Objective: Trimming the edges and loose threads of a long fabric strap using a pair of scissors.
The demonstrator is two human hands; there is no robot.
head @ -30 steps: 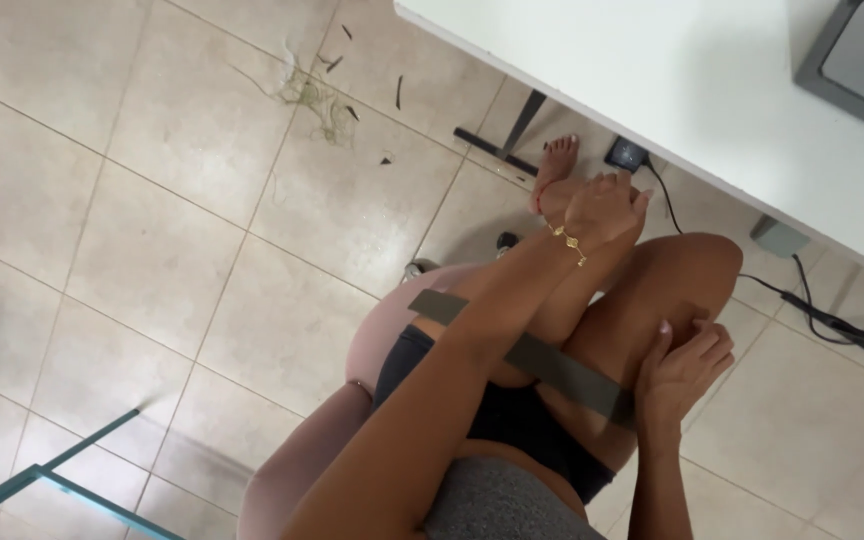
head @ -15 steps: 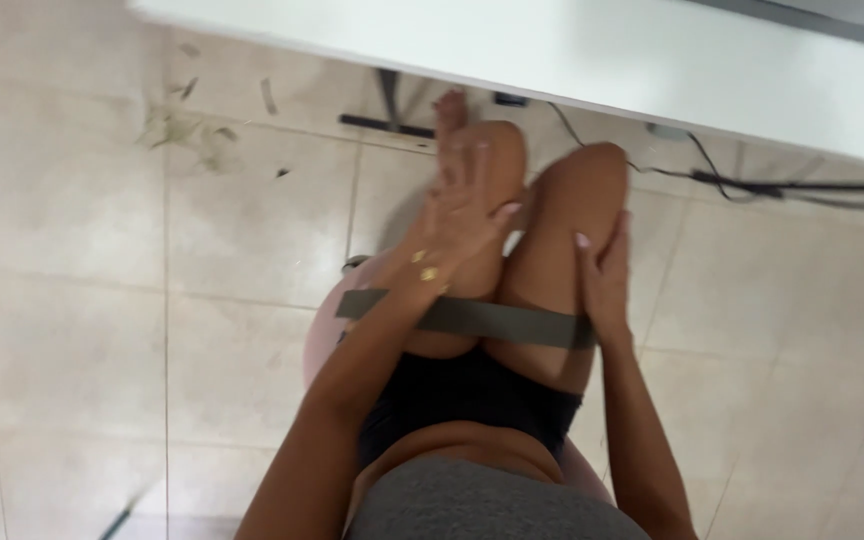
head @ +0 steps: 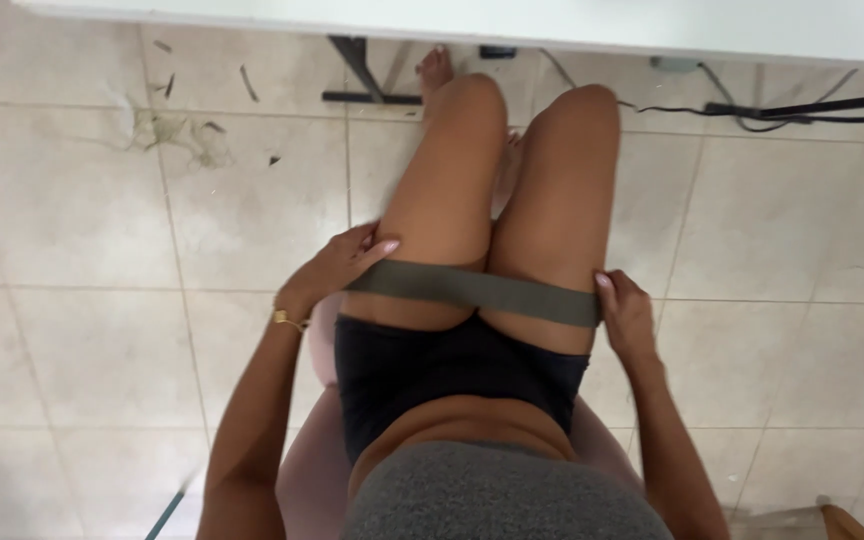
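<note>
Here, the left hand (head: 337, 265) and the right hand (head: 624, 315) each clamp one end of the band (head: 472, 290), stretched between them across both thighs.

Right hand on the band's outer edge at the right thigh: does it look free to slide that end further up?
Probably yes. The right hand already touches the olive resistance band at its right end, thumb at the edge, and nothing covers that side. The black shorts hem lies just above.

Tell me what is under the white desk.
Under the white desk, a bare foot, a black desk leg and black cables show on the tile floor. The desk top hides whatever lies farther back.
</note>
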